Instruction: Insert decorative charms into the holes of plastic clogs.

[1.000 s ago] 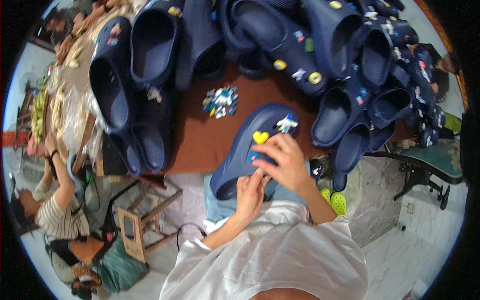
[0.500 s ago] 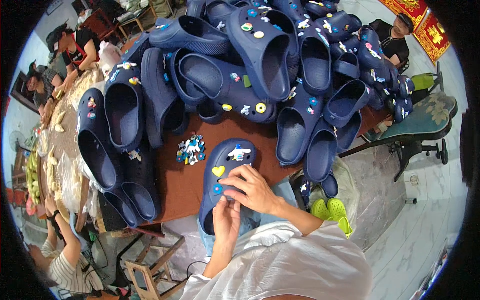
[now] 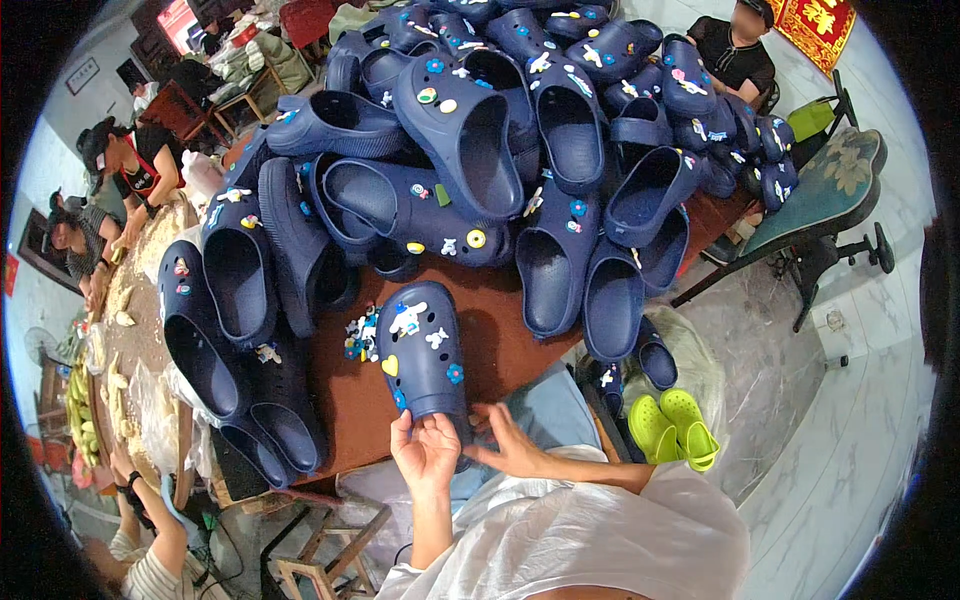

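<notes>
A navy clog point(image 3: 432, 335) sits at the front edge of the brown tabletop, its toe pointing away from me. On its upper are a white figure charm point(image 3: 409, 318), a small white bear, a yellow heart point(image 3: 390, 366) and blue flowers. My left hand point(image 3: 427, 455) grips the clog at the rim of its foot opening, fingers curled. Beside the clog's right side, near the heel, is my right hand point(image 3: 508, 446), its fingers apart and nothing visible in them. A small heap of loose charms point(image 3: 362, 332) lies left of the clog, partly hidden by it.
Piled navy clogs point(image 3: 460, 130) fill the far side of the table point(image 3: 350, 405). Lime green clogs point(image 3: 668, 430) stand at lower right by a chair point(image 3: 820, 200). Several people work at another table point(image 3: 150, 300) on the left; another person point(image 3: 735, 55) sits at far right.
The clog has turned so its heel faces me and its upper shows. My left hand has moved to its opening; my right hand has come off the charms toward the heel side. The view has shifted.
</notes>
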### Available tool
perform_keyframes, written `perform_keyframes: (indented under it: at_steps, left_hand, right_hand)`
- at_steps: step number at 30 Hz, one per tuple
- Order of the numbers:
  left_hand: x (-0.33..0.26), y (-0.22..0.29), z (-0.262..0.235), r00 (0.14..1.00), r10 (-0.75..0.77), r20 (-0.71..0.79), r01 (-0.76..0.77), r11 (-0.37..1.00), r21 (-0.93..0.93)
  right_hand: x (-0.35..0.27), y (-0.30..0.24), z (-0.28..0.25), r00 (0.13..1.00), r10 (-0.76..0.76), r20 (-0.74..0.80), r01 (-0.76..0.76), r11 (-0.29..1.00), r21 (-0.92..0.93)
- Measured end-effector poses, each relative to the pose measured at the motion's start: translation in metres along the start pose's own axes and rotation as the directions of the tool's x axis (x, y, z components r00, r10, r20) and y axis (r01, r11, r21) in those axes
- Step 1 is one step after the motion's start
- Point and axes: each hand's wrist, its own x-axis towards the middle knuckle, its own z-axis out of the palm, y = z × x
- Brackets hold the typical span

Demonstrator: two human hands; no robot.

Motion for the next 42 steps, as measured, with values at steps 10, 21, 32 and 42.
perform_keyframes:
  at_steps: [10, 21, 32, 42]
  left_hand:
    - [-0.014, -0.010, 0.027, 0.955, -0.258, 0.144, 0.263, 0.965, -0.015]
    - [-0.022, -0.012, 0.039, 0.950, -0.239, 0.199, 0.229, 0.971, 0.072]
    - [-0.021, 0.010, 0.024, 0.982, -0.171, 0.084, 0.157, 0.975, 0.157]
    - [-0.032, -0.007, 0.030, 0.944, -0.304, 0.130, 0.287, 0.949, 0.132]
  right_hand:
    - [-0.014, 0.004, 0.010, 0.992, 0.129, 0.015, -0.128, 0.949, 0.287]
    - [-0.019, 0.017, 0.020, 0.982, 0.181, -0.050, -0.153, 0.928, 0.338]
    - [-0.029, 0.007, 0.026, 0.960, 0.178, -0.216, -0.102, 0.942, 0.321]
    - [-0.033, 0.016, 0.029, 0.962, 0.110, -0.248, -0.004, 0.920, 0.392]
